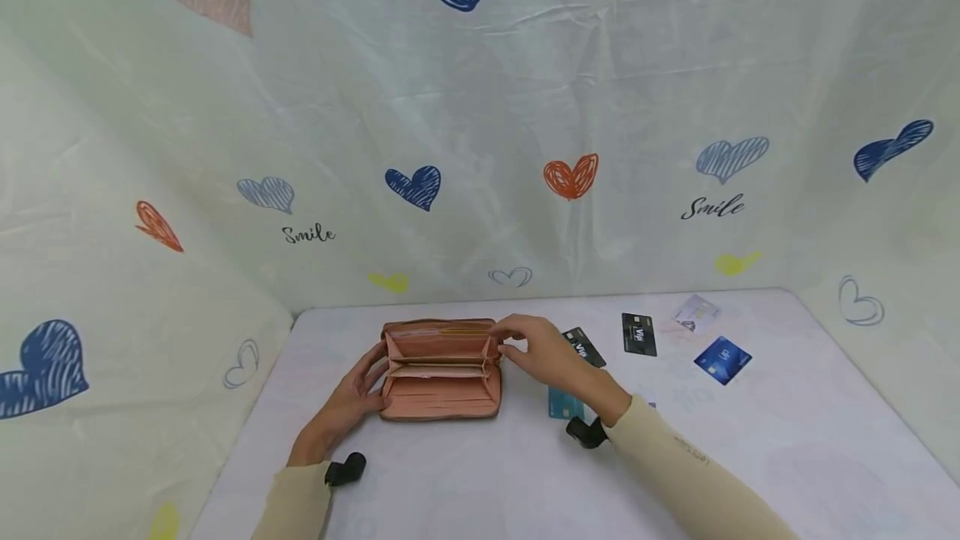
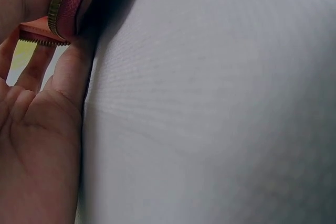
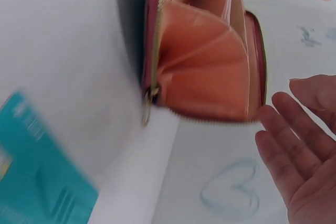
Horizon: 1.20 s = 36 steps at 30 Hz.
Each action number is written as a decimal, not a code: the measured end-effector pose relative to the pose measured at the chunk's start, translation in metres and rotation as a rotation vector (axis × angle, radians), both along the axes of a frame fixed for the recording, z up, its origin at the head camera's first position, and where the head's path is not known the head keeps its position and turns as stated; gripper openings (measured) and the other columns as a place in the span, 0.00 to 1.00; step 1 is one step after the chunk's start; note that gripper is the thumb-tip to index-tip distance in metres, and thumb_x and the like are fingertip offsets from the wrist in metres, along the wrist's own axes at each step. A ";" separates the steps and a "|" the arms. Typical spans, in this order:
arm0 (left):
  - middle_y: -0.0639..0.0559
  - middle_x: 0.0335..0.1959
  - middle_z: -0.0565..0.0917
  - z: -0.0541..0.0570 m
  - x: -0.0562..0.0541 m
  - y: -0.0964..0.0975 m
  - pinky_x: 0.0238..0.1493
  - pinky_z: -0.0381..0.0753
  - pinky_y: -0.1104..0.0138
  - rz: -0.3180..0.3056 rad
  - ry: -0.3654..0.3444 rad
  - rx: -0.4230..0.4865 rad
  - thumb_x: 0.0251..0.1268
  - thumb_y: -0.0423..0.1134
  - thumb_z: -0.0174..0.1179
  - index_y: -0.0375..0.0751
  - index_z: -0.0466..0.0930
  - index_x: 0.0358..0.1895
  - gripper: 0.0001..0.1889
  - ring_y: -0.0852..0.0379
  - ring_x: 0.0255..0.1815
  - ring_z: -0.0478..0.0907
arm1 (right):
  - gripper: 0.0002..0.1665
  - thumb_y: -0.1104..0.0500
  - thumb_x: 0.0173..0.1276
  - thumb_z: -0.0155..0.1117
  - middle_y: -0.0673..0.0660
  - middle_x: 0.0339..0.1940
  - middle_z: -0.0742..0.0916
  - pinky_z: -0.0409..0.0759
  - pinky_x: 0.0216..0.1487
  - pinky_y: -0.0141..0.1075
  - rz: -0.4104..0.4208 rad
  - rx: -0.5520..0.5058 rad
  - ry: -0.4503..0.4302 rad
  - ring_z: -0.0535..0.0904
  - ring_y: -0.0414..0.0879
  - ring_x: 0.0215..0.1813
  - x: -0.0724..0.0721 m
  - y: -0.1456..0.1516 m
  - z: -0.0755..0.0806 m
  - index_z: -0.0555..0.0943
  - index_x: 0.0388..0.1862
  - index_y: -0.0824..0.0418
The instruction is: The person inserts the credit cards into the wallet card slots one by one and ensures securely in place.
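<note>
One left hand [image 1: 351, 398] grasped the wallet [image 1: 441, 398], which lay near the table's [image 1: 457, 482] back edge, long axis sideways, mouth gaping upward, table stretched in front, right hand [image 1: 549, 357] was loosely spread by the wallet's right end, cards [image 1: 639, 334] lay farther right.

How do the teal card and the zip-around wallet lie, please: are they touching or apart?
Apart: the head view shows a strip of white tabletop between the left edge of the teal card and the right side of the zip-around wallet.

Right wrist view: teal rectangular plastic card [image 3: 44, 166] is blurred, cut off lower left; salmon-pink leather zip wallet [image 3: 210, 74] is cropped at top.
</note>
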<state>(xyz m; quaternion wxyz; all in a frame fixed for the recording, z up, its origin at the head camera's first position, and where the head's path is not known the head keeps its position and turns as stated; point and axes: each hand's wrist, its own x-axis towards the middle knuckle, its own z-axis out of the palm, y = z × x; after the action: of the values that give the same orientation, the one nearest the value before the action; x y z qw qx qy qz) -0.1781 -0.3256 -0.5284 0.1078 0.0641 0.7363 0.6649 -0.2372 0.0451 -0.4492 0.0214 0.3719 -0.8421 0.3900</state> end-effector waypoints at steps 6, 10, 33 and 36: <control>0.43 0.89 0.43 -0.003 -0.001 0.000 0.64 0.73 0.77 0.001 0.006 0.000 0.63 0.22 0.68 0.42 0.41 0.88 0.56 0.83 0.71 0.60 | 0.18 0.70 0.72 0.68 0.61 0.55 0.89 0.86 0.58 0.47 -0.087 -0.043 -0.084 0.88 0.55 0.56 0.002 0.044 -0.011 0.85 0.59 0.63; 0.43 0.89 0.44 -0.002 -0.001 0.000 0.64 0.72 0.78 -0.005 0.011 -0.016 0.64 0.24 0.69 0.43 0.41 0.88 0.55 0.84 0.70 0.60 | 0.18 0.70 0.72 0.68 0.62 0.56 0.89 0.86 0.57 0.46 -0.166 -0.042 -0.154 0.87 0.55 0.56 0.006 0.073 -0.019 0.84 0.60 0.65; 0.45 0.89 0.43 0.001 -0.002 0.002 0.63 0.71 0.79 0.016 -0.013 -0.018 0.65 0.24 0.69 0.43 0.41 0.88 0.55 0.39 0.87 0.41 | 0.30 0.64 0.63 0.79 0.61 0.60 0.86 0.80 0.63 0.58 -0.243 0.161 -0.216 0.83 0.59 0.59 0.052 0.164 -0.054 0.82 0.63 0.65; 0.45 0.89 0.43 0.002 -0.001 0.002 0.62 0.71 0.80 0.023 -0.021 -0.019 0.65 0.24 0.69 0.43 0.41 0.88 0.55 0.40 0.87 0.41 | 0.31 0.63 0.63 0.80 0.59 0.60 0.86 0.80 0.64 0.56 -0.236 0.179 -0.205 0.82 0.56 0.59 0.053 0.167 -0.057 0.82 0.64 0.64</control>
<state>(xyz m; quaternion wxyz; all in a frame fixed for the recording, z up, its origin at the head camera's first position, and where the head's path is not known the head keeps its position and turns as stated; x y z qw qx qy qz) -0.1790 -0.3232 -0.5269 0.1084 0.0477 0.7423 0.6595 -0.1838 0.2120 -0.5060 -0.0520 0.2292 -0.9091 0.3439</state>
